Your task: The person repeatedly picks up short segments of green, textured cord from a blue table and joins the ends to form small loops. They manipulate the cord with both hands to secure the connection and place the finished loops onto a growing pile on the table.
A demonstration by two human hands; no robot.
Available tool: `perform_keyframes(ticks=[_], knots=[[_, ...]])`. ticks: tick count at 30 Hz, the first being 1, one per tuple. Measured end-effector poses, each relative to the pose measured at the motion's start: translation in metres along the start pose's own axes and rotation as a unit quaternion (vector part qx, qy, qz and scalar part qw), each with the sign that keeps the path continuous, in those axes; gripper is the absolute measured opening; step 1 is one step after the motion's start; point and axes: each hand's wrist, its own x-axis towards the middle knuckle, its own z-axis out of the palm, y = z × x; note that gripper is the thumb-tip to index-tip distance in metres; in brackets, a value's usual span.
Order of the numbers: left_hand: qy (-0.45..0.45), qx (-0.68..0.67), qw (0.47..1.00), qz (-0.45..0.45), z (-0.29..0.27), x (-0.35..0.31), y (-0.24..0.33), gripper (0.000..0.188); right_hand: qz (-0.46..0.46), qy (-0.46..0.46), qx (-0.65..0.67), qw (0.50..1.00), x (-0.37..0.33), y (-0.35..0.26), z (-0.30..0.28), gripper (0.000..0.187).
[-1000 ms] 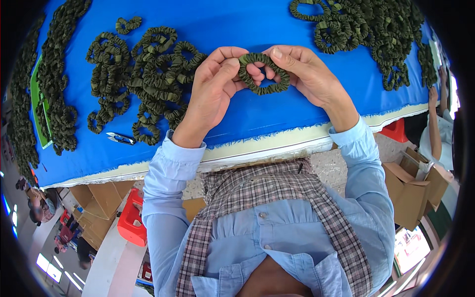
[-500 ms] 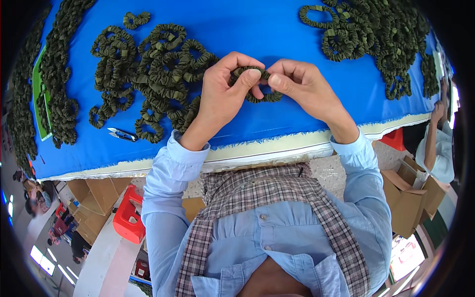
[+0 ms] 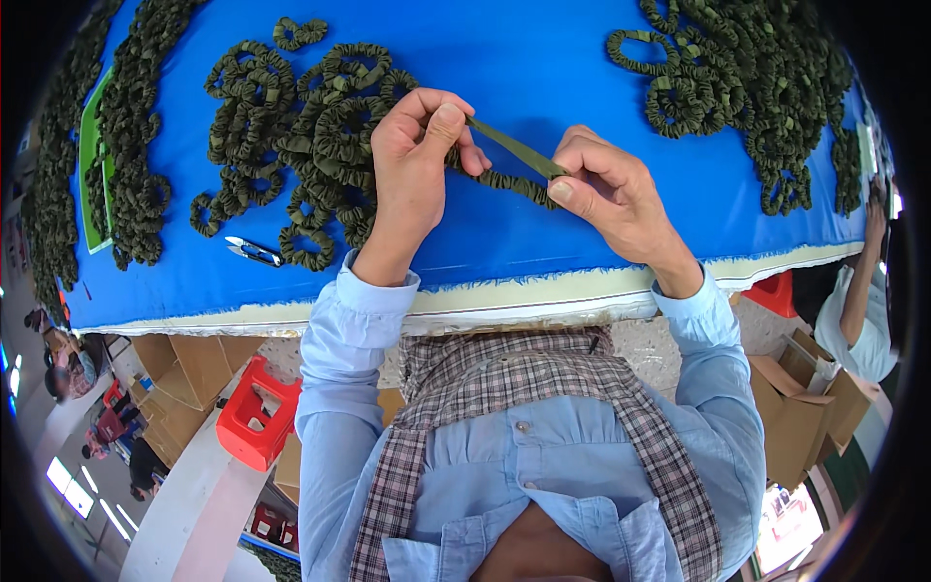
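Between my hands a dark green scrunchie (image 3: 512,145) is pulled taut above the blue-covered table. Its upper stretch lies flat and smooth, while the lower side stays gathered. My left hand (image 3: 417,145) pinches one end between thumb and fingers. At the other end, lower and to the right, my right hand (image 3: 606,189) grips it the same way. Just left of my left hand lies a heap of gathered green scrunchies (image 3: 335,126). A pair of thread snips (image 3: 254,251) rests on the cloth near the heap's lower edge.
More scrunchies are piled at the far right (image 3: 718,87) and along the left side (image 3: 136,126), beside a green tray (image 3: 95,165). Below the table are a red stool (image 3: 254,412) and cardboard boxes (image 3: 790,407). Another person's arm (image 3: 861,281) is at the right edge.
My hands have moved apart, the right one lower and to the right. The scrunchie, bunched between my fingers before, is now stretched with one side flat.
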Motion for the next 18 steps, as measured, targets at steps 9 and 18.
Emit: perform_keyframes(ticks=[9, 18], knots=[[-0.003, -0.074, 0.997, -0.032, 0.013, -0.004, -0.009, 0.022, 0.079, -0.012, 0.192, 0.978, 0.002, 0.003, 0.013, 0.023], [-0.122, 0.093, 0.987, -0.045, 0.014, -0.008, -0.001, 0.013, 0.156, -0.009, 0.112, 0.981, 0.001, 0.0, 0.006, 0.024]])
